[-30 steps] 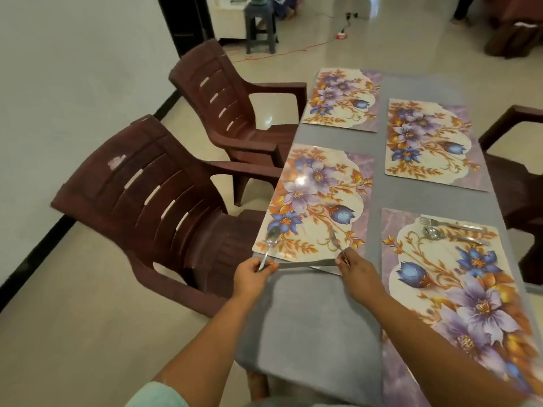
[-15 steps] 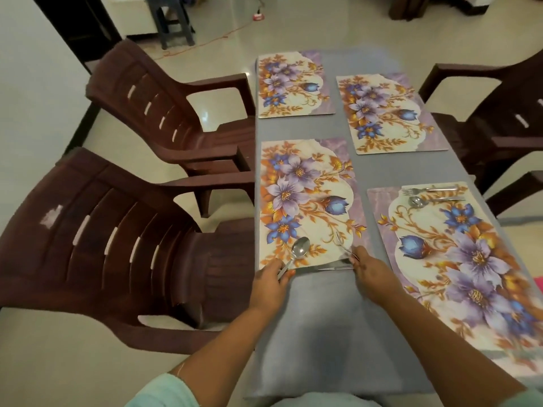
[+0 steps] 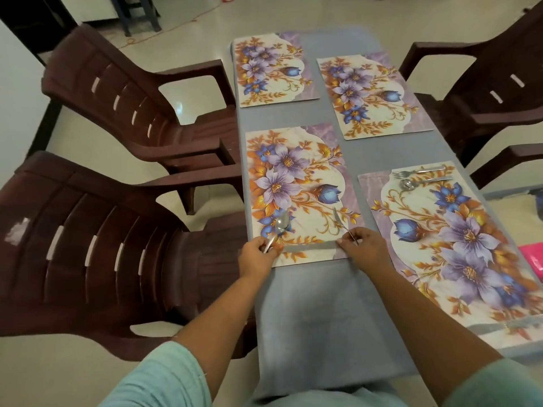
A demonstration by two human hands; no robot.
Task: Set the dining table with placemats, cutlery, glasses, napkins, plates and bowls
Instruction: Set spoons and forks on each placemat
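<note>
On the grey-covered dining table (image 3: 308, 324), the near-left rectangular placemat (image 3: 296, 183), cream with purple and blue flowers and orange leaves, carries a flat silver knife (image 3: 308, 247) along its near edge; no writing is readable anywhere. The left hand (image 3: 257, 257) pinches the handle of a shiny steel spoon (image 3: 280, 226) whose bowl lies over the mat. The right hand (image 3: 360, 245), fingers curled, grips a steel fork (image 3: 340, 221) by its handle, tines angled over the mat.
</note>
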